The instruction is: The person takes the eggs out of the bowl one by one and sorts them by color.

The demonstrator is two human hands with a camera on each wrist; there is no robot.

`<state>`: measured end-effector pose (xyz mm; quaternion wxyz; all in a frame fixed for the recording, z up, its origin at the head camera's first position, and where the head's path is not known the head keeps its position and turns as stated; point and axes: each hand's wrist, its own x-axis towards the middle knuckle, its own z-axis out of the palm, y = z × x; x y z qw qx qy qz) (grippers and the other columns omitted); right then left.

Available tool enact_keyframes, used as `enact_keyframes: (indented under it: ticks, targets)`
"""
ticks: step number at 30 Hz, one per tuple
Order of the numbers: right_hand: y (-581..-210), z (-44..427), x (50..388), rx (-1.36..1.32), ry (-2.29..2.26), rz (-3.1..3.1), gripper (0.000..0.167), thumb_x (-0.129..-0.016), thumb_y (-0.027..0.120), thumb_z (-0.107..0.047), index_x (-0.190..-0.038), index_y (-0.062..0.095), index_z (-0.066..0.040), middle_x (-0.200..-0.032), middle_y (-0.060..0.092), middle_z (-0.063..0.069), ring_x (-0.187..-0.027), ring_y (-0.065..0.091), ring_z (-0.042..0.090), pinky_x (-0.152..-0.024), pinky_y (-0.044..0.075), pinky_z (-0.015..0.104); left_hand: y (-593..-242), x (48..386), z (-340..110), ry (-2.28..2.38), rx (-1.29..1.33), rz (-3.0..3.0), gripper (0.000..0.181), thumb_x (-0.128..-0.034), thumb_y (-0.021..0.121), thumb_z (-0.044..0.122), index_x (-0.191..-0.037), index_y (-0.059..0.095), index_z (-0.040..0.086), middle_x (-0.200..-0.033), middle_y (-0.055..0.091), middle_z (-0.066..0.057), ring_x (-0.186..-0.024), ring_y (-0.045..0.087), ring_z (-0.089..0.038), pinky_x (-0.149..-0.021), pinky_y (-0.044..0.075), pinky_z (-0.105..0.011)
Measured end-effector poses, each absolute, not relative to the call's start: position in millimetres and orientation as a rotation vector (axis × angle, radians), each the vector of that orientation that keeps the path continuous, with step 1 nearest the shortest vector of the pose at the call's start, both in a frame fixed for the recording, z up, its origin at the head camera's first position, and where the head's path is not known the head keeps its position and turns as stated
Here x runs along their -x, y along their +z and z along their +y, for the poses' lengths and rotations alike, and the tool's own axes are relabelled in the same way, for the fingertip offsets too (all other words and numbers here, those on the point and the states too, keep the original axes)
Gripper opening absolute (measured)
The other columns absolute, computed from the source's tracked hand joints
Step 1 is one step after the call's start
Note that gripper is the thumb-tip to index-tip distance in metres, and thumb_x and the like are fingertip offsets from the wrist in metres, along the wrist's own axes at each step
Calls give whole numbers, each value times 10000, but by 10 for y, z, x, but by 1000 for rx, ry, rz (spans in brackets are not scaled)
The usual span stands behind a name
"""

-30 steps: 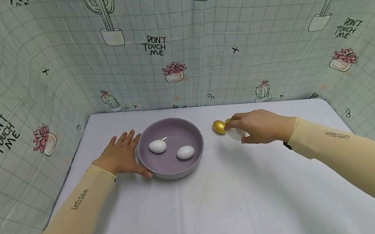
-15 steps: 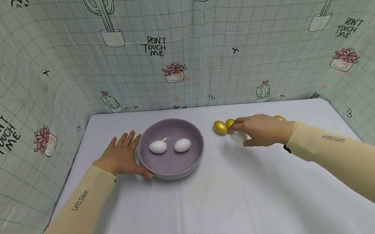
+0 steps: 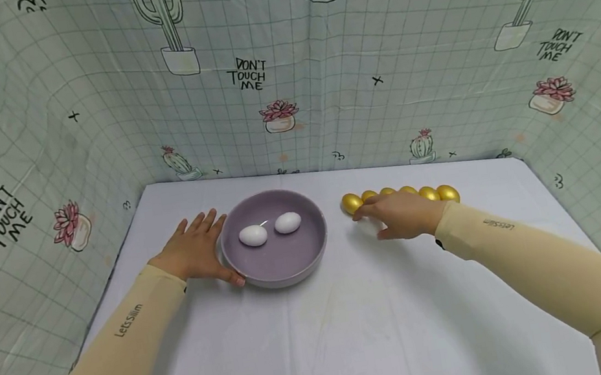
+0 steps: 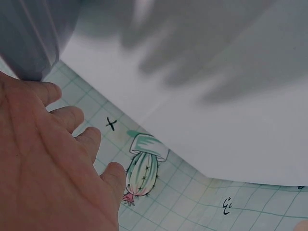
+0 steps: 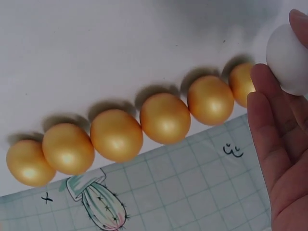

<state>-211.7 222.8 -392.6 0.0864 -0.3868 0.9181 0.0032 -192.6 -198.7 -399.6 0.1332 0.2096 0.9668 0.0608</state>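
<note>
Spread fingers of my left hand [image 3: 194,249] rest against the left side of a purple bowl [image 3: 284,272]. Two white eggs lie in the bowl, a left egg [image 3: 253,235] and a right egg [image 3: 288,222]. Between thumb and fingers my right hand [image 3: 405,213] holds another white egg [image 5: 288,60], mostly covered by the hand in the head view. Just behind that hand, a row of several golden eggs [image 3: 353,203] lies on the table. In the left wrist view the bowl wall [image 4: 38,33] meets the left hand's fingers.
A white cloth covers the table [image 3: 326,347]. Patterned fabric [image 3: 282,33] with cactus drawings rises behind it and along both sides, close to the row of golden eggs.
My right hand has moved left and slightly toward me with the white egg, uncovering more golden eggs. The right egg in the bowl has rolled toward the back. The left hand stays put.
</note>
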Motion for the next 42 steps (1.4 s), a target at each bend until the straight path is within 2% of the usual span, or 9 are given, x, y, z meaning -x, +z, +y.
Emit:
enact_keyframes:
  ticks: [5, 8, 13, 20, 27, 34, 36, 38, 42]
  targets:
    - [-4054, 2156, 2172, 1179, -20, 2683, 561, -800, 850, -138, -1317, 631, -117, -1230, 648, -14, -821, 598, 117, -756, 516, 283, -3988, 1921, -1969, 183, -605, 2803, 1423, -555, 795, 779, -1568, 207, -29, -1613, 139, -267, -1478, 116, -445, -1154, 75, -628]
    - [-4104, 2125, 2176, 1172, -40, 2661, 540, -824, 826, -133, -1326, 626, -110, -1280, 638, -4, -888, 634, 119, -803, 528, 280, -3980, 1920, -1965, 187, -601, 2797, 1423, -559, 797, 774, -1570, 198, -29, -1614, 136, -267, -1480, 106, -444, -1155, 70, -625]
    - [-4174, 2118, 2190, 1193, -42, 2644, 516, -826, 819, -129, -1308, 637, -107, -1260, 653, -5, -963, 653, 141, -858, 530, 312, -3968, 1925, -1962, 186, -601, 2799, 1419, -562, 799, 771, -1570, 200, -29, -1613, 138, -268, -1479, 111, -445, -1155, 73, -624]
    - [-4219, 2115, 2209, 1179, -13, 2660, 583, -801, 843, -141, -1337, 615, -127, -1208, 671, 9, -803, 612, 101, -767, 536, 300, -3973, 1927, -1969, 176, -603, 2806, 1422, -555, 794, 781, -1568, 210, -27, -1612, 144, -270, -1477, 121, -445, -1154, 76, -627]
    - [-4185, 2119, 2186, 1182, 6, 2671, 617, -788, 851, -136, -1353, 605, -98, -1274, 651, 36, -861, 636, 132, -782, 544, 309, -3979, 1921, -1974, 177, -600, 2805, 1428, -548, 791, 789, -1570, 212, -23, -1615, 144, -262, -1481, 113, -438, -1157, 69, -620]
    - [-4033, 2155, 2143, 1130, 32, 2688, 683, -769, 874, -159, -1385, 583, -116, -1288, 635, 56, -773, 618, 137, -656, 523, 263, -3992, 1921, -1976, 178, -606, 2809, 1428, -546, 795, 786, -1568, 214, -26, -1614, 136, -265, -1480, 114, -441, -1155, 65, -625]
    - [-3967, 2165, 2138, 1114, 46, 2710, 688, -768, 874, -166, -1389, 582, -132, -1276, 626, 56, -774, 613, 171, -592, 511, 295, -3991, 1921, -1978, 175, -601, 2806, 1429, -546, 795, 785, -1571, 208, -20, -1618, 128, -258, -1482, 109, -436, -1157, 61, -621]
    - [-3894, 2167, 2141, 1122, 54, 2735, 682, -763, 875, -162, -1380, 587, -131, -1265, 623, 58, -788, 634, 202, -599, 528, 340, -3992, 1923, -1981, 173, -599, 2805, 1430, -547, 795, 785, -1571, 206, -19, -1619, 127, -256, -1483, 106, -435, -1158, 59, -620]
    - [-3718, 2132, 2165, 1169, 33, 2774, 647, -777, 866, -153, -1364, 596, -127, -1290, 609, 64, -880, 672, 234, -719, 567, 421, -4003, 1931, -1989, 178, -598, 2806, 1435, -543, 793, 790, -1569, 208, -24, -1616, 131, -262, -1482, 103, -438, -1157, 59, -621]
